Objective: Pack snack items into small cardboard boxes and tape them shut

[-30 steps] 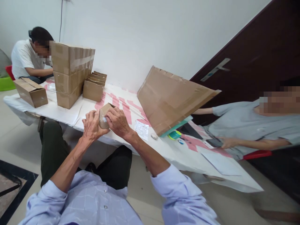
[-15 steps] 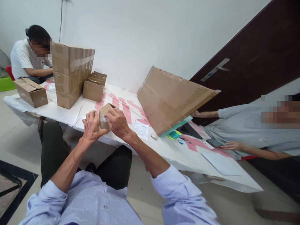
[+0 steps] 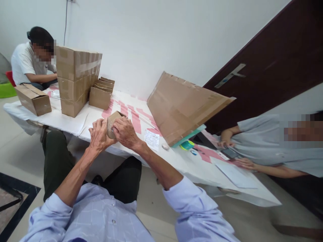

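Observation:
A small brown cardboard box (image 3: 111,127) is held up above the table's front edge, between my two hands. My left hand (image 3: 100,136) wraps round its left side and underside. Against its right side, my right hand (image 3: 124,131) has its fingers bent, with the fingertips pressed on the near face. A small pale patch shows at those fingertips; what it is I cannot make out. Behind the box, the table (image 3: 121,95) has a white cover with red print. A paper with writing (image 3: 151,139) lies to the right of my hands.
Stacked cartons (image 3: 75,80), a long box (image 3: 34,101) and open small boxes (image 3: 101,95) stand at the left. A large cardboard sheet (image 3: 186,104) leans at the right, near a roll of tape (image 3: 187,145). One person sits at the far left, another at the right with a phone (image 3: 229,153).
My right fingertips have shifted slightly on the box face, covering more of the pale patch. The person at the right has brought one hand down from the cardboard sheet to the phone.

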{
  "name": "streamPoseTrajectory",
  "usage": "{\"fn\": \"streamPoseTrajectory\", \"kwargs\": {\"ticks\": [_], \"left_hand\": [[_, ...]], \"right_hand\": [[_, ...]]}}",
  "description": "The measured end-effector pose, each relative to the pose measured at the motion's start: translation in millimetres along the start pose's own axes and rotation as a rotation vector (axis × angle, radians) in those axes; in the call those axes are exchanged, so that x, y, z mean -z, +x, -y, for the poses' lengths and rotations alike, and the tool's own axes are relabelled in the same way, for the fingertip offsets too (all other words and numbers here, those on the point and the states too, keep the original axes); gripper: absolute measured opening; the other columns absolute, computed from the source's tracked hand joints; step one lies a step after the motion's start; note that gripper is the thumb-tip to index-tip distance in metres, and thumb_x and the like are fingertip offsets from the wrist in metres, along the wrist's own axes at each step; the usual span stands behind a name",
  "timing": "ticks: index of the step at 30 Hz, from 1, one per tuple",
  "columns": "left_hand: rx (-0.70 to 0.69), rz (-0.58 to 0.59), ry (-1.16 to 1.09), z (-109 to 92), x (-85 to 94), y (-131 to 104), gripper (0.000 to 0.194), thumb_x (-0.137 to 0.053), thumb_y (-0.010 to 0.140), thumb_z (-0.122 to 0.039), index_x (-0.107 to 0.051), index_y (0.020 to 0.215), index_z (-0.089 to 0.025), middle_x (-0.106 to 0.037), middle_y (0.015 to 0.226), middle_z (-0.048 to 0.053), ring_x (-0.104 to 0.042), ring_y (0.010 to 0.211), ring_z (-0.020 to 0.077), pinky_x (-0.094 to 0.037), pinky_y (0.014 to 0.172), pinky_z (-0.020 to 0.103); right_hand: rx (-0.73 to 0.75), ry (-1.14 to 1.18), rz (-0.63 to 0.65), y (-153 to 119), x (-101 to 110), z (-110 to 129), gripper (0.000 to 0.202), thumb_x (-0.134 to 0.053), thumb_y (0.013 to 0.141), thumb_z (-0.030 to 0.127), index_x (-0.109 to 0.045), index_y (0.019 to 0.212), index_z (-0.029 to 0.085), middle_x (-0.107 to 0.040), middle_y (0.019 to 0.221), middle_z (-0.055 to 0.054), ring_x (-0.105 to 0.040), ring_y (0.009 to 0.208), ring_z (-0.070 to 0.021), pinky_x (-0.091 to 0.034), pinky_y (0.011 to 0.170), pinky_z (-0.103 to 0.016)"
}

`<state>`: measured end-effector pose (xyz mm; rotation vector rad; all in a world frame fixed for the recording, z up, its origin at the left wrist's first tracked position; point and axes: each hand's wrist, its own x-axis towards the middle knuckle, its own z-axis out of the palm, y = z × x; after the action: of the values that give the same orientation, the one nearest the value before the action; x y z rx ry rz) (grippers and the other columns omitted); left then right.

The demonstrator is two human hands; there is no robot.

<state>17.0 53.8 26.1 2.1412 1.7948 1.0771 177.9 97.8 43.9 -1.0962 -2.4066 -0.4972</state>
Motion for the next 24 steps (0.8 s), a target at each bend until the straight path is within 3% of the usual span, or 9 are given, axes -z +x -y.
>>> {"fn": "streamPoseTrajectory", "kwargs": {"ticks": [6, 15, 24], "left_hand": [[-0.016, 0.014, 0.010, 1.6, -1.4, 0.2, 0.104, -0.087, 0.070, -0.044, -0.041, 0.161, -0.021, -0.052, 0.155, 0.020, -0.047, 0.141, 0.0429, -0.046, 0.106, 0.055], [-0.009, 0.010, 0.018, -0.2, -0.9, 1.0, 0.096, -0.082, 0.075, -0.046, -0.044, 0.158, -0.019, -0.053, 0.154, 0.020, -0.048, 0.140, 0.0426, -0.047, 0.105, 0.056], [-0.012, 0.008, 0.035, -4.2, 0.2, 0.0, 0.093, -0.079, 0.078, -0.047, -0.044, 0.159, -0.019, -0.053, 0.154, 0.020, -0.048, 0.140, 0.0419, -0.047, 0.106, 0.056]], "right_hand": [[-0.039, -0.005, -0.058, -4.5, 2.4, -5.8, 0.030, -0.046, 0.108, 0.018, -0.075, 0.100, 0.019, -0.072, 0.109, -0.013, -0.055, 0.108, -0.0292, -0.042, 0.094, -0.042], [-0.002, -0.068, -0.041, -8.0, -0.6, -0.5, 0.026, -0.054, 0.108, 0.021, -0.077, 0.096, 0.019, -0.071, 0.103, -0.011, -0.054, 0.105, -0.0284, -0.040, 0.094, -0.041], [-0.071, -0.034, -0.030, -5.3, -1.0, 2.1, 0.027, -0.050, 0.108, 0.021, -0.074, 0.095, 0.019, -0.071, 0.102, -0.013, -0.054, 0.106, -0.0305, -0.038, 0.092, -0.044]]}}
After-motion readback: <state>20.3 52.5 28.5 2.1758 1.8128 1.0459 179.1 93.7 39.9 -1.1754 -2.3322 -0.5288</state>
